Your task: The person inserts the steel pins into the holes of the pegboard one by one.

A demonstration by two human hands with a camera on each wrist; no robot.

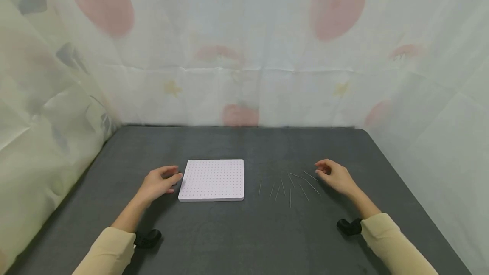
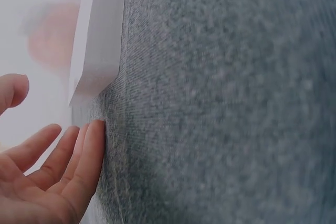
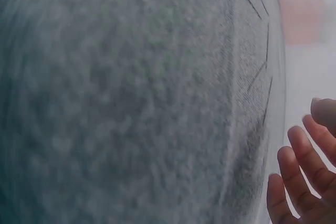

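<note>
A white board (image 1: 214,180) with a grid of small holes lies flat on the dark table, left of centre. My left hand (image 1: 159,181) is just off its left edge, fingers loosely bent and holding nothing. In the left wrist view, the fingertips (image 2: 94,129) are near the corner of the board (image 2: 100,40). Several thin needle-like pins (image 1: 290,197) lie scattered to the right of the board. Beside their right end is my right hand (image 1: 337,177), its fingers relaxed with nothing between them. The right wrist view shows some pins (image 3: 268,45) beyond that hand (image 3: 307,182).
The dark grey cloth-like tabletop (image 1: 229,237) spreads under everything. A pale curtain (image 1: 267,46) with fruit prints hangs behind the table and along both sides. Black wrist straps (image 1: 149,239) show at both sleeves.
</note>
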